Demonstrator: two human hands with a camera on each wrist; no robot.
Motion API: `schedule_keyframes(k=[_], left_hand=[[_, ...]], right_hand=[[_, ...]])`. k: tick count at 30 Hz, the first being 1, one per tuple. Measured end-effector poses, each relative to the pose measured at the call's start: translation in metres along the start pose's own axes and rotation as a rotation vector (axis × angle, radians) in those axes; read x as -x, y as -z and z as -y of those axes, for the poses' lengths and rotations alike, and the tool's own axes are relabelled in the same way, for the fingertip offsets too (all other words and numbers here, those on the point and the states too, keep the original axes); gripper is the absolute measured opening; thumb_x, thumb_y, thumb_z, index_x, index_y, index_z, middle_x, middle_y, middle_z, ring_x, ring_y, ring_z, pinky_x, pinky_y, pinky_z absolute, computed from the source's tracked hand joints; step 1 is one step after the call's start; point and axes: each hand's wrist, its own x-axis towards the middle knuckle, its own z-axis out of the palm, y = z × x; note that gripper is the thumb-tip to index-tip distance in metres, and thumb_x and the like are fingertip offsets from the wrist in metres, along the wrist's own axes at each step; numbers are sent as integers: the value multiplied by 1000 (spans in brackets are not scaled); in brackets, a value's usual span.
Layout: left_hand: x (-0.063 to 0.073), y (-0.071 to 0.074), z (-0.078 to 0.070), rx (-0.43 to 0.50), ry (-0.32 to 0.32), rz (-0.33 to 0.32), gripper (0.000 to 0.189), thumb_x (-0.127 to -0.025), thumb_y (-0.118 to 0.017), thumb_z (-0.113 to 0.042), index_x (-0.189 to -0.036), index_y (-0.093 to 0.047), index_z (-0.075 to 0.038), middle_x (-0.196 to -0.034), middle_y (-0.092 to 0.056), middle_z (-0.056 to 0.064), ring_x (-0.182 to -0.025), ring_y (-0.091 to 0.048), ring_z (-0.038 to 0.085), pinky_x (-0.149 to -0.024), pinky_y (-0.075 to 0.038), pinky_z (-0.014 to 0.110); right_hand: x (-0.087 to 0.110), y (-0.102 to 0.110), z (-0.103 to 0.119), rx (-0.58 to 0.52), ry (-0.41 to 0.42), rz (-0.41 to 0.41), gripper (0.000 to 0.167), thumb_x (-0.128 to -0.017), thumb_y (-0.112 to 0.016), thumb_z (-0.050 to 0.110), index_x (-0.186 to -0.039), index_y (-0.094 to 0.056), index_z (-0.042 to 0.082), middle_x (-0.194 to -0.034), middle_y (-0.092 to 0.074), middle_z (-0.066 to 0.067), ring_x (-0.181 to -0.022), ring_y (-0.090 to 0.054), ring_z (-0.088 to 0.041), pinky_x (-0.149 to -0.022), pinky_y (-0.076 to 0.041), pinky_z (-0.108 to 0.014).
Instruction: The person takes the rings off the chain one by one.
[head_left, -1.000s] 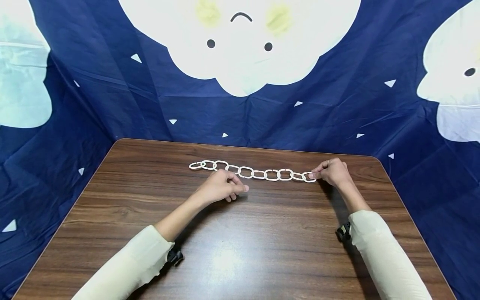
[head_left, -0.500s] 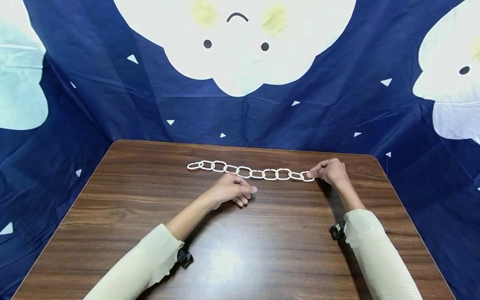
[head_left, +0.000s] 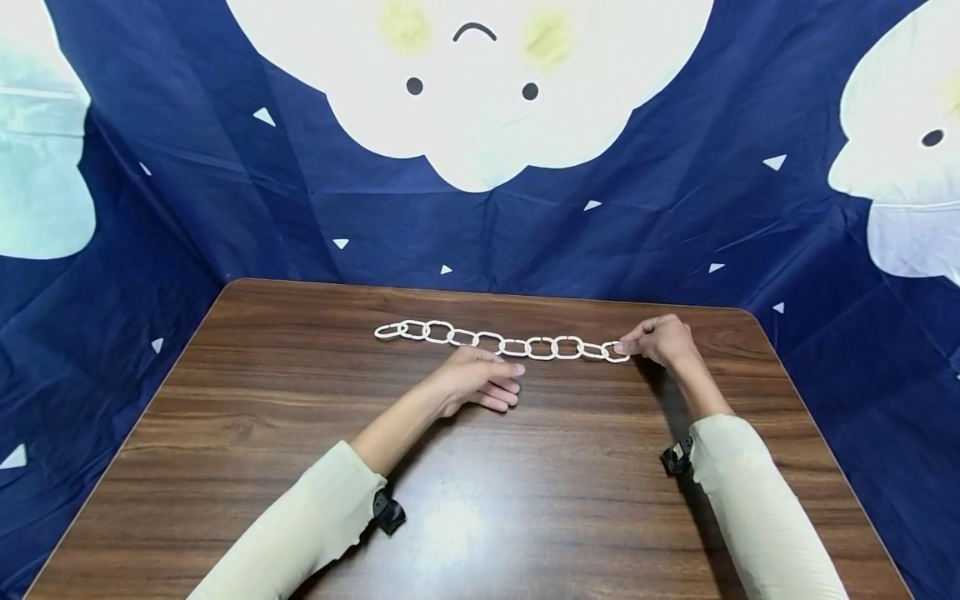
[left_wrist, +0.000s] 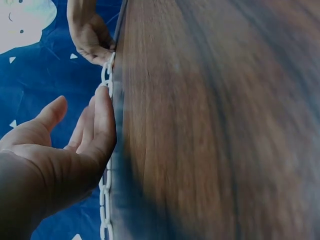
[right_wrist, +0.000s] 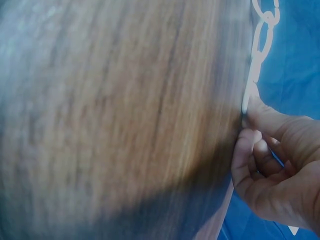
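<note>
A white chain of several oval plastic links (head_left: 554, 348) lies in a nearly straight row along the far part of the table. At its right end, my right hand (head_left: 660, 340) pinches the last link between thumb and fingers. The right wrist view shows the fingertips of that hand (right_wrist: 280, 165) at the end of the chain (right_wrist: 270, 18). My left hand (head_left: 480, 379) holds nothing. Its fingers are extended and relaxed, just in front of the chain's middle. In the left wrist view, the left hand (left_wrist: 75, 155) overlaps part of the chain (left_wrist: 106, 189), thumb spread from the fingers.
The brown wood-grain table (head_left: 570, 500) has rounded far corners. A dark blue cloth (head_left: 420, 225) with white clouds and small triangles hangs behind it and along both sides. Small black devices sit at the left wrist (head_left: 388, 512) and right wrist (head_left: 677, 457).
My left hand has moved to the right along the chain's near side, and its fingers have straightened. The right hand keeps its pinch on the end link, and the chain stays laid out.
</note>
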Motion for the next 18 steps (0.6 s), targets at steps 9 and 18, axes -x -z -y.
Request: schedule_keyframes(k=[9,18], left_hand=[[-6,-8,-1,79,42,-5,38,-108,-78,-19,-135,-71,8,-105,-85,20,-84,-84,23,-84,-71,40],[-13,-14,0,101,25,-20,34,-106,-80,-16,-130,-73,6,-108,-85,22,-85,-84,23,-85,-71,40]], right_hand=[[-2,0,0,-16,2,23,26,-93,-96,33,-102,-90,10,-84,-80,7,-94,-57,-24,-78,-45,-33],[-6,2,0,-11,-17,47,29,-93,-96,35,-105,-90,10,-107,-85,-6,-99,-56,-25,-81,-46,-33]])
